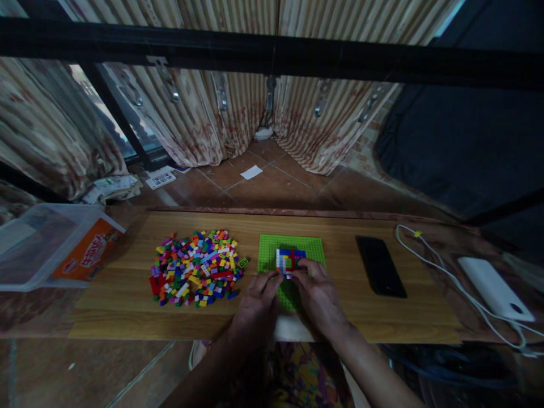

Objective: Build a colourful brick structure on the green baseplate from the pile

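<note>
On a green studded baseplate (267, 245) sits a low toy brick build (292, 256) in blue, white, red and yellow. My left hand (257, 300) is closed, its thumb and fingertips pressed together at the build's near left corner. From the right, my right hand (319, 292) grips the build's near right side with its thumb and bent index finger. A tiny pale purple brick (289, 276) shows between the two thumbs at the front edge; which hand holds it I cannot tell. My fingers hide part of the build's near side.
A spread pile of mixed toy bricks (198, 269) lies left of the baseplate on the wooden board (340, 323). Farther left stands a clear plastic box (51, 218) with an orange label. A black phone (380, 266), a white power bank (495, 288) and a white cable (442, 266) lie right.
</note>
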### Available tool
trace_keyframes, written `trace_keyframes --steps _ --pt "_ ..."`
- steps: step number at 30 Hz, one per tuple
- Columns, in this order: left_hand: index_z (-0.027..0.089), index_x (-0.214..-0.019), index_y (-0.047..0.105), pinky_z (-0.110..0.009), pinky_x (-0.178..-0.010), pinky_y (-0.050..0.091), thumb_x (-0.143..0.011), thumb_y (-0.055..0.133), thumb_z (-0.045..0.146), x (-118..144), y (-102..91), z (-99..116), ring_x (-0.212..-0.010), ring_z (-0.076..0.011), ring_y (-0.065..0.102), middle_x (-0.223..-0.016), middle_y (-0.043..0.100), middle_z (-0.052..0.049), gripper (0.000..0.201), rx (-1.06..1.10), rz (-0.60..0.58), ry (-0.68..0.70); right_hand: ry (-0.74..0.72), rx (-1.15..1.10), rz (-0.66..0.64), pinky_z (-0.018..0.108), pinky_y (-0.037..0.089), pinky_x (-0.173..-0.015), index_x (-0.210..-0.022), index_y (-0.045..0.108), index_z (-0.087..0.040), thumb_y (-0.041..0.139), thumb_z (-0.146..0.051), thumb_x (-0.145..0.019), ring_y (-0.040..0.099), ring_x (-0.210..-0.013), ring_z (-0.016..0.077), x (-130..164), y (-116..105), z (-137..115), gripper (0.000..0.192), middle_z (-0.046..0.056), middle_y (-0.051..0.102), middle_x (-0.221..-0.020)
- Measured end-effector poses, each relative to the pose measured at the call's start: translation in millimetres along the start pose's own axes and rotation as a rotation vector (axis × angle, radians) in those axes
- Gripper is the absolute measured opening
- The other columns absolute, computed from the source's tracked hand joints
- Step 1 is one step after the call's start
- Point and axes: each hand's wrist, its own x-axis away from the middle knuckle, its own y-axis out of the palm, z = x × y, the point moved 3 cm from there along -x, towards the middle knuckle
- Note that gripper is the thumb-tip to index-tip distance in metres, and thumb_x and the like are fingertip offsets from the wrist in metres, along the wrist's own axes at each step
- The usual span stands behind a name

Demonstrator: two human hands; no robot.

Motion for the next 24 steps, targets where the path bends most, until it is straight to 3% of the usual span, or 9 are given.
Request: trace_keyframes --steps 12,19,24 --pt "0.022 -0.136 0.047 -0.041 -0.09 0.049 -0.079 0.052 0.011 1.4 14.0 -5.8 -0.108 -0.0259 0.055 -0.126 0.055 -0.015 0.059 -0.279 -0.076 0.066 0.071 -0.122 0.14 0.036 0.053 -0.085 -0.084 0.071 -0.021 0.053 -0.02 -0.091 0.058 -0.096 0.0207 0.8 5.1 3.1 0.02 0.008 0.062 -0.106" --pt "0.023 -0.139 0.044 -0.039 -0.093 0.046 -0.083 0.048 0.016 0.3 16.1 0.4 -0.11 -0.0253 0.054 -0.127 0.056 -0.014 0.056 -0.427 -0.147 0.021 -0.056 0.038 0.156 0.039 0.051 -0.086 -0.103 0.069 -0.016 0.046 -0.017 -0.094 0.054 -0.098 0.0241 16.4 14.1 0.9 0.025 0.012 0.062 -0.108" --pt "0.023 -0.138 0.045 -0.04 -0.092 0.047 -0.084 0.047 0.016 0.2 20.0 3.3 -0.11 -0.0255 0.055 -0.127 0.056 -0.014 0.054 -0.47 -0.137 0.022 -0.115 0.082 0.13 0.042 0.049 -0.091 -0.113 0.065 -0.01 0.041 -0.013 -0.095 0.051 -0.104 0.0263 26.4 19.0 1.4 0.03 0.016 0.06 -0.114"
